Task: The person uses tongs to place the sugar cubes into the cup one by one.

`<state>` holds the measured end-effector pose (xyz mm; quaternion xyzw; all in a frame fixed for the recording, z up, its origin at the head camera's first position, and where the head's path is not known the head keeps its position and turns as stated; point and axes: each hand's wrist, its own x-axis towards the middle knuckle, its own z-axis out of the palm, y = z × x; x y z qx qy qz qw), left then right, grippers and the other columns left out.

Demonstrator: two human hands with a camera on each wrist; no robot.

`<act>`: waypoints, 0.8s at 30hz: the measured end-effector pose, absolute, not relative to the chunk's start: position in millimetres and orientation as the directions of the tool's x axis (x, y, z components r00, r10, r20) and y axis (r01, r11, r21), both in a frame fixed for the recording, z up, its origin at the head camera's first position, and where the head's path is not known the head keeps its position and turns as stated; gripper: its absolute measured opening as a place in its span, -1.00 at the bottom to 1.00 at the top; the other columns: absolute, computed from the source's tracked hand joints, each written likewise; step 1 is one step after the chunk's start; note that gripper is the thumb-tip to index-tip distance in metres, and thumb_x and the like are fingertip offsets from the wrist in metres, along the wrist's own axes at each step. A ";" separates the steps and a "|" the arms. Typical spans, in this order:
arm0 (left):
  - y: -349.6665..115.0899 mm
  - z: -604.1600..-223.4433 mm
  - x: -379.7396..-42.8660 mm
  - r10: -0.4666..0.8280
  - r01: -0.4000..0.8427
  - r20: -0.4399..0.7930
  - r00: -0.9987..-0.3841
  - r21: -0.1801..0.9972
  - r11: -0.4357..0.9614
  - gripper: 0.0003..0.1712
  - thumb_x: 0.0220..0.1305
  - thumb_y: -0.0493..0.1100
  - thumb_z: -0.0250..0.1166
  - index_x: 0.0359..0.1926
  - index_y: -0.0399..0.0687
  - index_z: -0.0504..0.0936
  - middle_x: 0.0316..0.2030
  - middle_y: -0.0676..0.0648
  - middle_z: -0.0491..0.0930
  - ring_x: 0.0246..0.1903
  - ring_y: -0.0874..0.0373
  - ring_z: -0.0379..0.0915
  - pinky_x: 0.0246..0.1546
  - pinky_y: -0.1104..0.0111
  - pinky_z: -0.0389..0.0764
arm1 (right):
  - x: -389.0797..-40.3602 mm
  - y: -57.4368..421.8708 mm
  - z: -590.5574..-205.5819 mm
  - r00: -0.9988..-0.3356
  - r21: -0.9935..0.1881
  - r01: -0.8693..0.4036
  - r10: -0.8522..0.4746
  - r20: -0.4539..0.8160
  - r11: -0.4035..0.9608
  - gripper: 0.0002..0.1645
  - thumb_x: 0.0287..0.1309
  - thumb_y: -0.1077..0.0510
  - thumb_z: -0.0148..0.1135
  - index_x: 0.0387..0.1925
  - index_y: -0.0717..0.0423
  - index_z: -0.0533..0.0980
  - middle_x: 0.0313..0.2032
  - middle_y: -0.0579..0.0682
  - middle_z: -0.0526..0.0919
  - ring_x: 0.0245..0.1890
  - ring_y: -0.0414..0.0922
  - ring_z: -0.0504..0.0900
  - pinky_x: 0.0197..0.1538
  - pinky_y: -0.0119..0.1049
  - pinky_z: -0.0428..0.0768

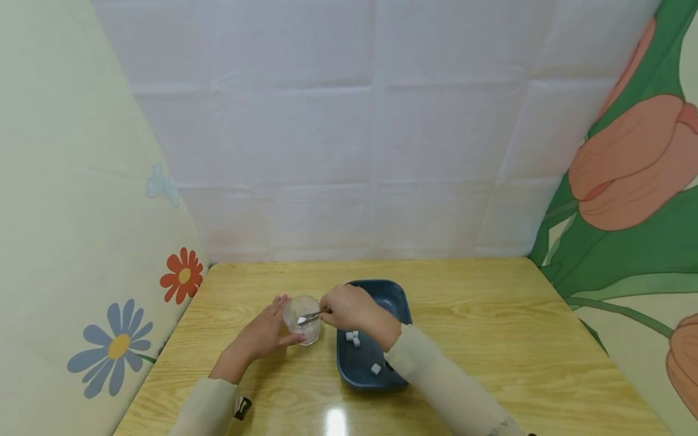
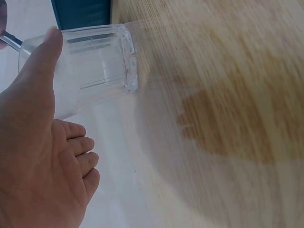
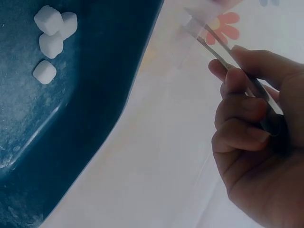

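My left hand (image 1: 262, 334) holds a clear glass (image 1: 312, 334) upright on the table, thumb on the near side and fingers reaching round the far side. In the left wrist view the thumb lies along the glass wall; the index finger is hidden. Small metal tongs (image 1: 313, 315) are gripped in my right hand (image 1: 354, 312), their tips at the mouth of the glass. A white cube (image 3: 191, 22) sits between the tips, blurred in the right wrist view. Several more white cubes (image 3: 49, 20) lie in a dark blue tray (image 1: 349, 370) beneath my right forearm.
The wooden table (image 1: 491, 339) extends to both sides of the tray. A white cloth (image 1: 349, 151) hangs behind it, and flower-patterned cloths (image 1: 117, 346) flank it. A small black item (image 1: 242, 408) shows by the left cuff.
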<state>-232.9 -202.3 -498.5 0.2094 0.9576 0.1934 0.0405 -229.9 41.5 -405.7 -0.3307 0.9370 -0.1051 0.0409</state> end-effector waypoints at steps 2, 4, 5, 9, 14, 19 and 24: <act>-202.2 -500.4 -234.1 0.418 0.388 0.007 -0.909 0.387 0.837 0.25 0.22 0.41 0.31 0.53 -0.43 0.06 0.53 -0.38 0.04 0.54 -0.29 -0.10 0.47 -0.13 0.13 | -230.6 40.4 -407.0 -0.779 -0.213 -0.610 -0.627 -0.013 0.763 -0.80 0.37 0.03 0.28 -0.36 -0.13 0.74 -0.57 -0.29 0.59 -0.66 -0.32 0.41 -0.56 -0.40 0.39; -201.9 -501.9 -235.2 0.419 0.389 0.009 -0.908 0.388 0.835 0.25 0.22 0.42 0.31 0.53 -0.43 0.06 0.53 -0.38 0.03 0.54 -0.28 -0.10 0.47 -0.13 0.13 | -231.4 39.6 -408.1 -0.781 -0.205 -0.609 -0.625 -0.017 0.766 -0.81 0.37 0.03 0.29 -0.36 -0.12 0.74 -0.56 -0.29 0.59 -0.66 -0.31 0.42 -0.56 -0.40 0.40; -201.8 -502.6 -235.6 0.420 0.390 0.010 -0.908 0.389 0.835 0.25 0.22 0.42 0.31 0.53 -0.43 0.06 0.53 -0.38 0.03 0.54 -0.29 -0.10 0.47 -0.13 0.13 | -231.9 39.3 -408.7 -0.782 -0.203 -0.608 -0.623 -0.017 0.768 -0.81 0.36 0.03 0.30 -0.36 -0.12 0.74 -0.57 -0.29 0.59 -0.66 -0.31 0.42 -0.56 -0.39 0.40; -201.0 -504.7 -237.5 0.420 0.390 0.011 -0.908 0.392 0.833 0.25 0.22 0.41 0.31 0.53 -0.43 0.06 0.53 -0.39 0.04 0.54 -0.29 -0.10 0.48 -0.13 0.12 | -235.0 37.8 -412.0 -0.782 -0.197 -0.608 -0.623 -0.015 0.769 -0.82 0.35 0.02 0.32 -0.37 -0.11 0.75 -0.57 -0.29 0.60 -0.66 -0.31 0.43 -0.56 -0.39 0.41; -200.6 -504.7 -238.4 0.421 0.394 0.015 -0.907 0.384 0.835 0.25 0.22 0.41 0.31 0.52 -0.45 0.07 0.53 -0.39 0.04 0.53 -0.30 -0.09 0.48 -0.13 0.12 | -238.0 35.4 -415.5 -0.780 -0.185 -0.615 -0.626 -0.002 0.767 -0.82 0.32 0.00 0.34 -0.38 -0.11 0.75 -0.53 -0.28 0.64 -0.62 -0.33 0.46 -0.53 -0.40 0.46; -200.8 -506.5 -239.9 0.421 0.394 0.013 -0.907 0.381 0.836 0.26 0.21 0.42 0.31 0.52 -0.45 0.06 0.53 -0.39 0.03 0.54 -0.29 -0.10 0.48 -0.12 0.11 | -240.2 33.2 -418.9 -0.785 -0.186 -0.607 -0.620 -0.014 0.773 -0.82 0.32 -0.01 0.34 -0.38 -0.13 0.75 -0.52 -0.28 0.66 -0.63 -0.34 0.47 -0.53 -0.40 0.47; -201.1 -507.5 -239.8 0.422 0.394 0.011 -0.907 0.380 0.837 0.26 0.22 0.43 0.30 0.53 -0.44 0.05 0.53 -0.39 0.03 0.54 -0.29 -0.10 0.48 -0.13 0.12 | -240.1 31.7 -420.1 -0.784 -0.189 -0.606 -0.620 -0.022 0.773 -0.83 0.33 -0.01 0.34 -0.35 -0.11 0.76 -0.50 -0.27 0.68 -0.63 -0.35 0.47 -0.53 -0.41 0.48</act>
